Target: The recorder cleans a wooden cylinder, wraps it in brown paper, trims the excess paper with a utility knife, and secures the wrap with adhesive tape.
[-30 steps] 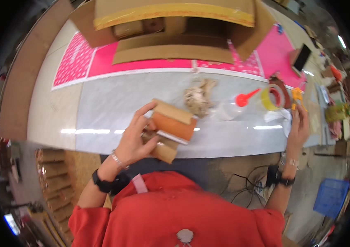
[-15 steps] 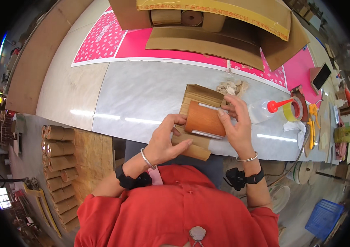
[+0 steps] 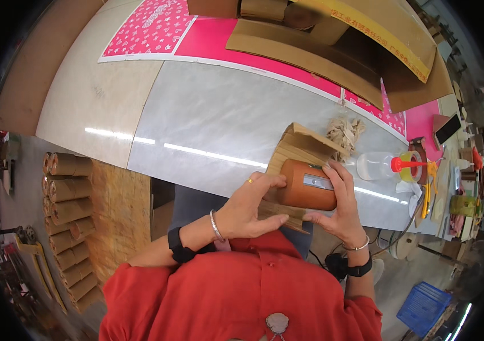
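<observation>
An orange-brown cylinder with a silvery rectangular strip on its side lies between my hands at the table's near edge. My left hand curls its fingertips against the cylinder's left end, its thumb held apart below. At the other end my right hand grips it, fingers over the top and thumb underneath. Beneath and behind the cylinder is a bent piece of brown corrugated cardboard. A crumpled beige cloth sits just beyond it. To the right lies a clear bottle with a red nozzle.
An open cardboard box stands at the back on pink sheets. Right of the bottle are a yellow tape roll, a yellow-handled tool and a phone. Brown rolls are stacked at left; a blue basket is on the floor.
The cylinder has turned, bringing the silvery strip more into view on its upper side. My right hand now wraps its right end. The whole view has shifted and tilted.
</observation>
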A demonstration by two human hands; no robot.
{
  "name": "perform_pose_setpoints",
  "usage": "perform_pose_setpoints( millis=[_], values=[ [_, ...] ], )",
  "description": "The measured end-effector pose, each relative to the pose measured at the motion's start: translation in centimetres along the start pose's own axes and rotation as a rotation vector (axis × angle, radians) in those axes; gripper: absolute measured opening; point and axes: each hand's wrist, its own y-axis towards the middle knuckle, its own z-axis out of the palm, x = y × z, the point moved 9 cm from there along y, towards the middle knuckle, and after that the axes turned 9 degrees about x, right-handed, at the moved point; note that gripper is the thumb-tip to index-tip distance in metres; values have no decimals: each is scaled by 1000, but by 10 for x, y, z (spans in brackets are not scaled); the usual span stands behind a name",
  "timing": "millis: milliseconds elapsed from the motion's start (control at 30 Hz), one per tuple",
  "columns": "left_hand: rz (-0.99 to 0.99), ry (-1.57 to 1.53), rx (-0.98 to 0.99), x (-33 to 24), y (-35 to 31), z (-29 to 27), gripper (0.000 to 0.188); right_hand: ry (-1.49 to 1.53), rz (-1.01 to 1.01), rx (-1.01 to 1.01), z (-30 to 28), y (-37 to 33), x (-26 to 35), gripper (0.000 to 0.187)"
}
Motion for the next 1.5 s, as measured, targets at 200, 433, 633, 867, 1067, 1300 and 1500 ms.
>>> perform_pose_setpoints(
  millis=[200,433,633,867,1067,1300,1500],
  values=[
    [228,45,65,-20,-14,-7,55,23,47,100,3,15,-13,82],
    [289,435,49,-14,-21,8,32,123,73,9,10,25,-3,74],
    [205,461,-7,-13,-19,2,29,74,-51,49,16,35,6,73],
    [250,625,-101,-35,-15,-5,32,82,-50,50,15,33,3,72],
    [341,590,-222,-59,6,-24,25,184,-91,57,14,27,-4,59],
    [263,512,-156,-49,17,-27,25,507,-36,47,10,13,-21,52],
    [252,443,-196,-46,28,-33,26,325,-101,-28,-1,7,-2,51]
  ],
)
